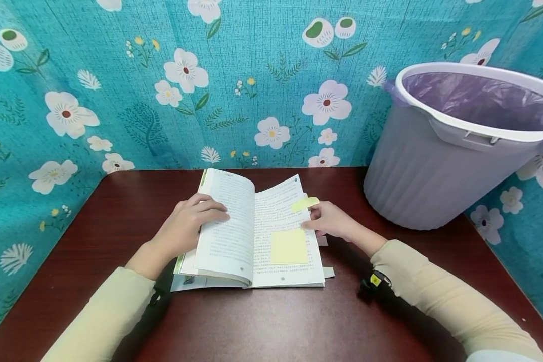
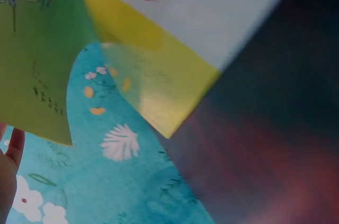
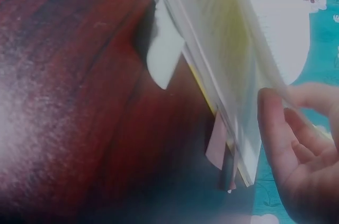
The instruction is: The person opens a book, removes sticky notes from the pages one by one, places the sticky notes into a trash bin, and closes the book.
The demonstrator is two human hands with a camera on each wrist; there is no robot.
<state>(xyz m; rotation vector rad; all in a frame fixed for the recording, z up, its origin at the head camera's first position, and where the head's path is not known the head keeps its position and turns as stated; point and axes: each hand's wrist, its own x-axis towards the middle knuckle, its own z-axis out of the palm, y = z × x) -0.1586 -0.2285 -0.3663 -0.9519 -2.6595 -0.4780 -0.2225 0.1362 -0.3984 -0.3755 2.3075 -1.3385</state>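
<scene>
An open book (image 1: 228,226) with printed text lies on the table, its left pages raised a little. My left hand (image 1: 187,226) grips those left pages by their outer edge, fingers over the top. The left wrist view shows the green cover (image 2: 37,70) from below, with fingertips at its edge. My right hand (image 1: 332,219) pinches the outer edge of the right page (image 1: 276,201); in the right wrist view that page is lifted off the ones beneath. A yellow sticky note (image 1: 289,247) sits on this page, and a yellow tab (image 1: 305,203) sticks out at its edge.
Below the right hand, a pale tab (image 1: 329,272) and a pinkish tab (image 3: 215,142) poke out of the book. A grey trash bin (image 1: 443,166) with a purple liner stands at the back right. Flowered teal cloth (image 1: 235,100) hangs behind the dark red table (image 1: 280,322).
</scene>
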